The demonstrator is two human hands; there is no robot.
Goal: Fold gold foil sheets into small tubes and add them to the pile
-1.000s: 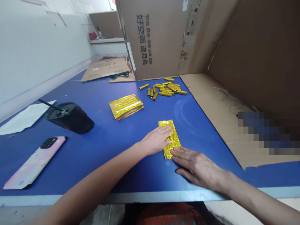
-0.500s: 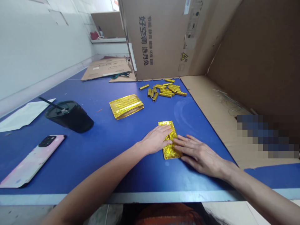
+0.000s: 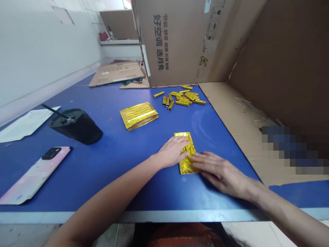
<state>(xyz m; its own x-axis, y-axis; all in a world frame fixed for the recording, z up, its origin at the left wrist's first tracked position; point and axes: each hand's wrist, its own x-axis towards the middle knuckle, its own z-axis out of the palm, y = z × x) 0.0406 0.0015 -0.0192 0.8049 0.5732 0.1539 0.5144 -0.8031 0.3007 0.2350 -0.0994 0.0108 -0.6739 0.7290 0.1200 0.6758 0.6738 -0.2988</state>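
Note:
A shiny gold foil pouch [image 3: 187, 166] lies flat on the blue table in front of me. Across its upper left part rests my left hand [image 3: 172, 151], palm down with the fingers stretched out. My right hand [image 3: 218, 171] is at the pouch's right edge, its fingers extended and slightly blurred, the tips over the foil. Farther back on the left is a stack of gold foil pouches [image 3: 139, 116]. Several small rolled gold foil pieces [image 3: 183, 99] lie in a loose heap near the back of the table.
A dark tumbler with a straw [image 3: 77, 126], a phone in a pastel case [image 3: 36, 176] and a white sheet [image 3: 27, 124] sit at left. A large cardboard box [image 3: 180, 44] borders the back and right. Flattened cardboard [image 3: 115, 72] lies at back left.
My right hand has shifted slightly right and lifted a little from the pouch. The left hand stays on the foil. The view has tilted very slightly.

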